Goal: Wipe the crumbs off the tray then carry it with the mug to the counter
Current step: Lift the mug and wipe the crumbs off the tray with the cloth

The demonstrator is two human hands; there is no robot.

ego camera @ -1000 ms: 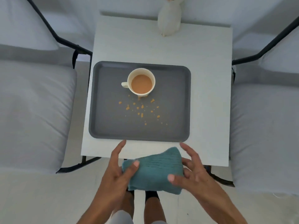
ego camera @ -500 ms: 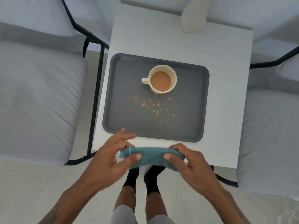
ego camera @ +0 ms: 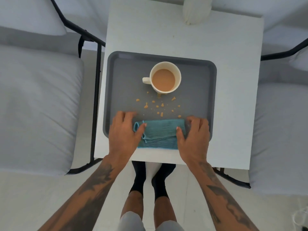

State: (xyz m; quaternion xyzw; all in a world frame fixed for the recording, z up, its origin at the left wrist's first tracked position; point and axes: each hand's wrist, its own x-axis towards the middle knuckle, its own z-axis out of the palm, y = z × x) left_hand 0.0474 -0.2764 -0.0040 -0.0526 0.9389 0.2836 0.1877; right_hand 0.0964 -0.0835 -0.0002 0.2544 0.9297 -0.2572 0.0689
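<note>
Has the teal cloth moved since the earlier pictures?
Yes. The teal cloth went from beyond the table's near edge forward onto the tray's near part.

The tray [ego camera: 116, 90] is showing a matt, finely textured grey plastic surface. The mug [ego camera: 178, 75] on it is appearing as smooth cream ceramic. The cloth [ego camera: 160, 132] is showing ribbed teal fabric. The desk [ego camera: 233, 80] beneath the tray is appearing matt white.

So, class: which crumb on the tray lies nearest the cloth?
The crumb beside the cloth's far right corner, near the right hand. The other crumbs lie farther up, toward the mug.
</note>
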